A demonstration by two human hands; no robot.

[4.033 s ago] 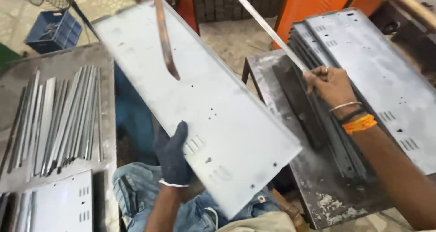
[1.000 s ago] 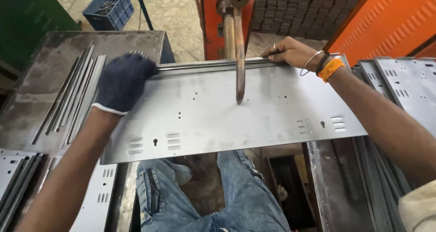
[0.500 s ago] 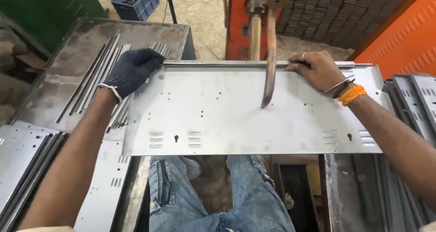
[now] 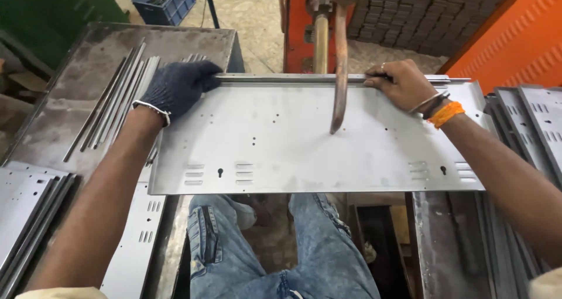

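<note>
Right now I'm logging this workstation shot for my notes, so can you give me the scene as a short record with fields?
Setting: metal workshop, seen from above
Left hand: dark glove, gripping the far left edge of the metal sheet
Right hand: bare, orange wristband, pressing a thin metal strip on the sheet's far edge
Above the sheet: curved machine arm, tip close to the surface
Left table: loose metal strips
Right side: stacked sheets
Floor: blue crate
</note>
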